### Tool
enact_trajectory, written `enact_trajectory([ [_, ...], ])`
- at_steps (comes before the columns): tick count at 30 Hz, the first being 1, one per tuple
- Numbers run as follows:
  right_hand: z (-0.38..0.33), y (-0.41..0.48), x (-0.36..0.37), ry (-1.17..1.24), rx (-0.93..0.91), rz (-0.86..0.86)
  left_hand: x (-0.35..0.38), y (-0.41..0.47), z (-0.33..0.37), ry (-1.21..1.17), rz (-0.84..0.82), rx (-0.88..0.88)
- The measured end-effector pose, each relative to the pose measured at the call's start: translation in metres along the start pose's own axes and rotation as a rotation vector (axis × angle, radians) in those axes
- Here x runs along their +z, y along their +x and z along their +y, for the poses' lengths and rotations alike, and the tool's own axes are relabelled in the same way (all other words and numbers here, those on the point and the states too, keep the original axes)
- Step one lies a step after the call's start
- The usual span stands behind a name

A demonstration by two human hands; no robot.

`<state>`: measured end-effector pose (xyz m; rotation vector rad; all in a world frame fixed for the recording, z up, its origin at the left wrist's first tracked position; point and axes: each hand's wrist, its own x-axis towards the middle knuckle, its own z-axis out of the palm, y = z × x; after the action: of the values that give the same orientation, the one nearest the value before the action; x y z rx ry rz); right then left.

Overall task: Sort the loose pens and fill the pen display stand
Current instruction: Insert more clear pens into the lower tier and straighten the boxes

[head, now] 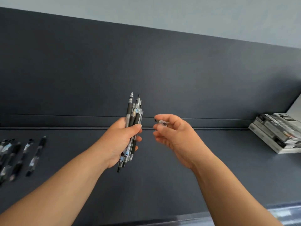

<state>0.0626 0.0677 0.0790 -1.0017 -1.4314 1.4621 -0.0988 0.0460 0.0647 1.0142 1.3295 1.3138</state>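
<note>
Head view: the left hand (121, 141) is curled round a bundle of pens (134, 115), held nearly upright, with thumb and fingers closed across the middle of the slim barrels. The pens mix clear plastic tubes with printed labels, matte black rubber grips and ribbed silvery cone tips. Just right of the bundle, not touching it, the right hand (175, 137) pinches a clear plastic piece (162, 123) with a dark end between thumb and fingertips. It is too blurred to tell whether it is a whole pen. Well left of the left forearm, loose pens (21, 157) lie side by side on the dark, matte table (162, 185). Far right of the right hand sits a stack of flat rectangular boxes (276, 132).
</note>
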Motion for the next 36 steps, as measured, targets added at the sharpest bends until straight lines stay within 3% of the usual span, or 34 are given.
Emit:
enact_trajectory([
  [7,-0.004,-0.039,-0.099,-0.223,-0.110,0.213,0.098,-0.017,0.001,0.048,-0.071,0.026],
  [21,-0.001,-0.109,-0.281,-0.291,-0.220,0.442,0.288,-0.045,-0.023,0.071,-0.230,0.030],
  [36,-0.015,-0.152,-0.393,-0.332,-0.212,0.669,0.425,-0.035,-0.023,0.037,-0.469,0.009],
])
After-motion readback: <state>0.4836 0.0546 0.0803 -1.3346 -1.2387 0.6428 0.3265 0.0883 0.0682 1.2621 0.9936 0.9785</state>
